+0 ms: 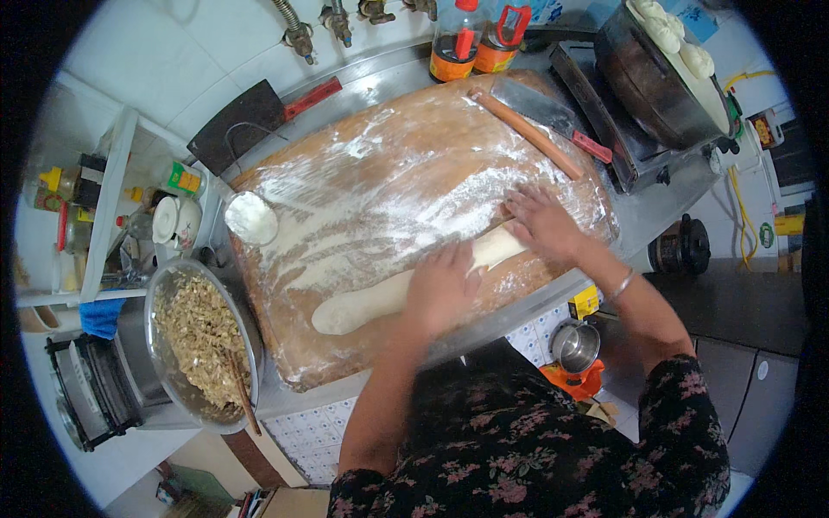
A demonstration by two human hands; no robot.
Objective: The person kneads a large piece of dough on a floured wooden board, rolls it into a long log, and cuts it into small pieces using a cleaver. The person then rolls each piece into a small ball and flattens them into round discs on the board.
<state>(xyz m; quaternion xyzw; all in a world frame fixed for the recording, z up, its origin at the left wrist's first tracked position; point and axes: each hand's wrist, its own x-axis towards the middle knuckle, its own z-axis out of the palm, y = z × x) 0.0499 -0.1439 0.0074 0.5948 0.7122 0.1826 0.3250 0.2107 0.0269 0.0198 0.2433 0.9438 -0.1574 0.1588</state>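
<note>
A thick log of pale dough [363,304] lies along the near side of a floured wooden board [414,149]. My left hand [443,281] rests on top of the log near its middle, palm down. Farther along, my right hand [543,219] presses on the right end, fingers spread and slightly blurred. Between the hands a stretch of dough shows; its rounded left end is bare. Neither hand is closed around the dough. Beyond my right hand, a wooden rolling pin [528,133] lies next to a cleaver with a red handle [590,146].
A small bowl of flour [251,218] sits at the board's left edge. Below it stands a metal basin of chopped filling [201,337] with chopsticks [243,392]. A dark cleaver [238,123] leans at the back left. A large pot [654,78] bearing white buns stands at the back right.
</note>
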